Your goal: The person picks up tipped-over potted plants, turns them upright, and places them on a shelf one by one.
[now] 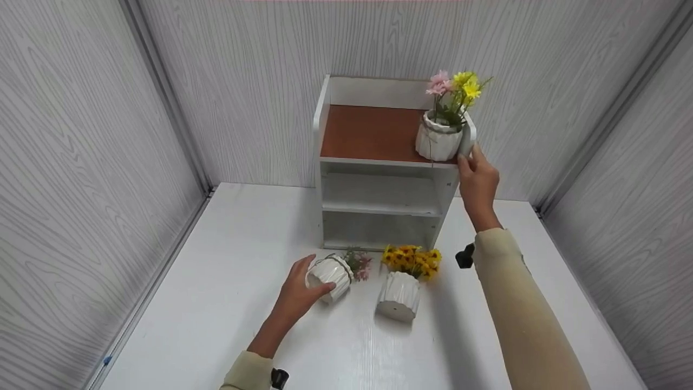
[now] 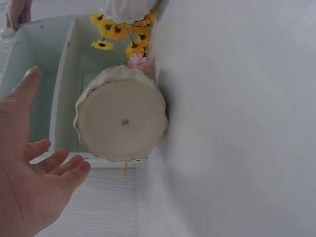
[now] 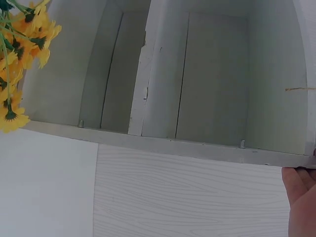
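Note:
In the head view my left hand [image 1: 296, 292] is spread beside a white flowerpot [image 1: 338, 275] with pink flowers [image 1: 361, 264], which lies on its side. The left wrist view shows the round base of this flowerpot [image 2: 121, 118], with my left fingers [image 2: 69, 170] apart from it. My right hand [image 1: 479, 181] grips the right side panel of a small white shelf unit [image 1: 384, 210] near its upper front corner. Next to that hand, an upright flowerpot [image 1: 437, 142] with pink and yellow flowers stands on the brown top. In the right wrist view, part of my right hand [image 3: 302, 197] touches the shelf's edge.
Another white flowerpot [image 1: 399, 295] with orange-yellow flowers [image 1: 412, 261] lies on its side on the white table [image 1: 233, 260], in front of the shelf unit. Grey wood-grain panels [image 1: 238, 92] stand behind and at both sides.

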`<state>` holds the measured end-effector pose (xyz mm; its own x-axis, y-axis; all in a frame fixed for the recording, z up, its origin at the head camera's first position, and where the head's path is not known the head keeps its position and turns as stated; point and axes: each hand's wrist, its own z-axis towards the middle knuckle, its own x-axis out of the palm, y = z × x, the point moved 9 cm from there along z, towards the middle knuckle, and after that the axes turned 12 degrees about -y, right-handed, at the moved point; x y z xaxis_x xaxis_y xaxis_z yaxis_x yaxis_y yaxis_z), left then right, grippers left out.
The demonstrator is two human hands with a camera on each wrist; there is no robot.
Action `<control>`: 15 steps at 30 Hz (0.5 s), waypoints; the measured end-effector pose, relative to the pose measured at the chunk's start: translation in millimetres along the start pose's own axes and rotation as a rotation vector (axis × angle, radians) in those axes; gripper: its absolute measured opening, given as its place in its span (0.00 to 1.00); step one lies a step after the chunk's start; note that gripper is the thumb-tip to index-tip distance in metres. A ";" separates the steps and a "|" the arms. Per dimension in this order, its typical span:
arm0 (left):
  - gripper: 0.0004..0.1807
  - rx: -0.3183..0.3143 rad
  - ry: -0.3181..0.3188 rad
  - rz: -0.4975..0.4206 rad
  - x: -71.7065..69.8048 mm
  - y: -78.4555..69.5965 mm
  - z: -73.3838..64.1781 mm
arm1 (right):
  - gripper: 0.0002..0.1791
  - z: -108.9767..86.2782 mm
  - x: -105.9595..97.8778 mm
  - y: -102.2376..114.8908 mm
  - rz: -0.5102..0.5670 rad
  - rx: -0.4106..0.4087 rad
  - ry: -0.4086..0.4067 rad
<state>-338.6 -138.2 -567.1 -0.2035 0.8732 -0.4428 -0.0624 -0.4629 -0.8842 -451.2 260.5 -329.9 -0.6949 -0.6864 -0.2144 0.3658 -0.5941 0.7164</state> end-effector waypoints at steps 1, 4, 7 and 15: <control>0.49 -0.003 0.001 0.006 0.2 3.3 -0.6 | 0.28 0.0 0.1 0.7 0.000 -0.002 0.000; 0.50 -0.008 0.003 0.033 1.9 12.0 -1.9 | 0.28 -0.9 0.0 1.6 -0.018 -0.007 0.000; 0.49 0.003 0.004 0.051 6.1 14.3 -2.0 | 0.28 -0.8 -0.2 0.5 -0.022 0.003 0.003; 0.46 0.034 0.002 0.075 21.2 9.5 4.3 | 0.28 0.6 -0.9 -0.3 -0.020 -0.001 -0.005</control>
<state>-347.7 -124.6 -584.2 -0.2073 0.8362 -0.5078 -0.0806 -0.5319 -0.8430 -451.0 261.6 -329.5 -0.7049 -0.6725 -0.2255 0.3525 -0.6080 0.7114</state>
